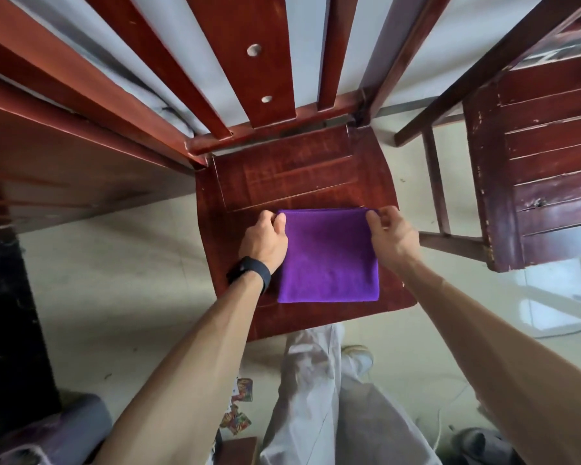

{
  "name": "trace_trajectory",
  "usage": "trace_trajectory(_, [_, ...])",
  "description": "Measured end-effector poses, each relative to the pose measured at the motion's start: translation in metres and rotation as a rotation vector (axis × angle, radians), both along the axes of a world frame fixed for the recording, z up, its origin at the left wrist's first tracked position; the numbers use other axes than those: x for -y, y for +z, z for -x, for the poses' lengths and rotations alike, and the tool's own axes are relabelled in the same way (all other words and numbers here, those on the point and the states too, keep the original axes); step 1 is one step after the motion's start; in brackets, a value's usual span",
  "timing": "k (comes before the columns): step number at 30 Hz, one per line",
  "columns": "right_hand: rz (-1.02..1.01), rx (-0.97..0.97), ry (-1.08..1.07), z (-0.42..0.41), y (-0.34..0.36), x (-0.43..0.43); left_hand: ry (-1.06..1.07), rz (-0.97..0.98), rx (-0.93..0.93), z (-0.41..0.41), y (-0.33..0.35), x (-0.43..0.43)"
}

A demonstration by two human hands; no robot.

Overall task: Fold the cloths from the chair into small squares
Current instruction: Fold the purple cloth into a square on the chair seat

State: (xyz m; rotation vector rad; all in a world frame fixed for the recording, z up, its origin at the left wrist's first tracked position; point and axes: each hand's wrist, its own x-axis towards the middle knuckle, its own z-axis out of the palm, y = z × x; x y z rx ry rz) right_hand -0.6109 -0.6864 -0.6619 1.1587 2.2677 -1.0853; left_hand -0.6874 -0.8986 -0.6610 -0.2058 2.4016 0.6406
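Left hand (264, 238) pinches the purple cloth's (327, 260) far left corner; right hand (391, 234) pinches its far right corner; cloth lies between them on the chair seat (282, 176).

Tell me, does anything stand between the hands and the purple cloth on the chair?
Nothing visible does. The left hand and the right hand each pinch a far corner of the purple cloth, which lies flat on the chair seat.
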Motion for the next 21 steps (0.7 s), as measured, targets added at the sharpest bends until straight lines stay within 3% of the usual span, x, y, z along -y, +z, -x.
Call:
trace_trajectory(8, [-0.110,0.036,0.043,0.009,-0.016,0.004,-0.070,0.134,-0.072,-0.003,0.002,-0.008])
trace_trajectory(10, [-0.127,0.001,-0.013,0.005,-0.012,0.010,-0.098,0.149,-0.186,-0.010,0.002,-0.007])
trace_trajectory(12, [-0.233,-0.120,-0.042,-0.010,-0.004,0.020,-0.176,0.173,-0.429,-0.026,0.001,-0.004])
trace_trajectory(14, [-0.418,-0.265,0.094,-0.032,0.002,0.036,-0.301,0.153,-0.600,-0.046,-0.001,-0.004])
trace_trajectory(16, [-0.494,-0.324,0.328,-0.049,0.002,0.049,-0.512,0.098,-0.569,-0.065,-0.007,-0.006])
trace_trajectory(18, [-0.485,-0.271,0.543,-0.055,-0.008,0.053,-0.674,0.113,-0.475,-0.072,-0.017,-0.003])
trace_trajectory(21, [-0.456,-0.155,0.672,-0.050,-0.025,0.045,-0.698,0.130,-0.423,-0.064,-0.035,0.008])
